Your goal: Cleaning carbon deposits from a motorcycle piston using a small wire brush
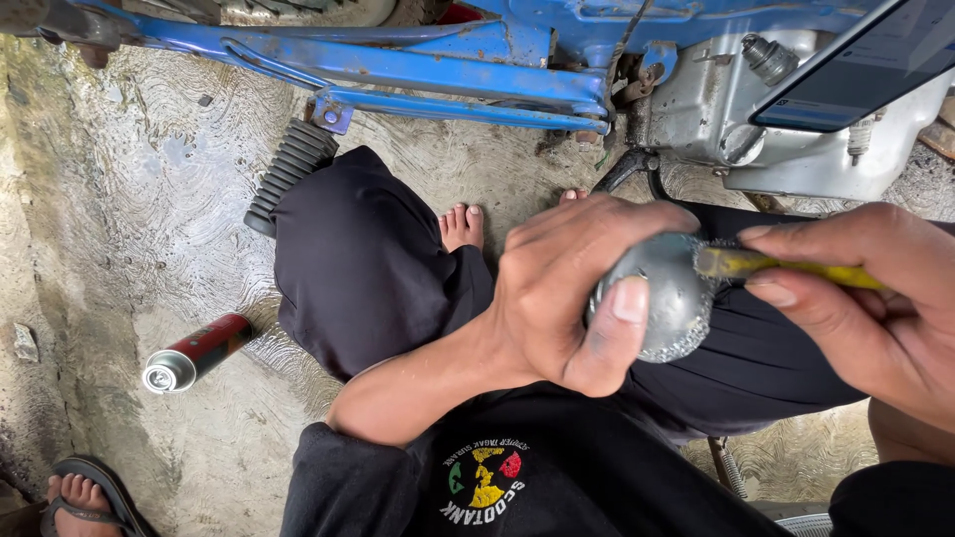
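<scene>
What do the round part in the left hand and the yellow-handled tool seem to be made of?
Round part: probably cast metal, dull grey with a rough, pitted lower edge, held in the left hand.
Yellow-handled tool: the handle looks like plastic or painted wood, worn and smudged; its working end is hidden. It is held in the right hand.

This is a rough, informal motorbike repair spot, worked at ground level; the floor [149, 199] is bare, swirl-marked concrete, wet and stained; a blue motorcycle frame [398, 65] stands stripped beside a grey engine casing [716, 99]; a ribbed black footpeg [291, 169] sticks out low; a spray can [196, 353] lies loose on the ground; bare feet and a sandal [95, 492] rest on the floor.
</scene>
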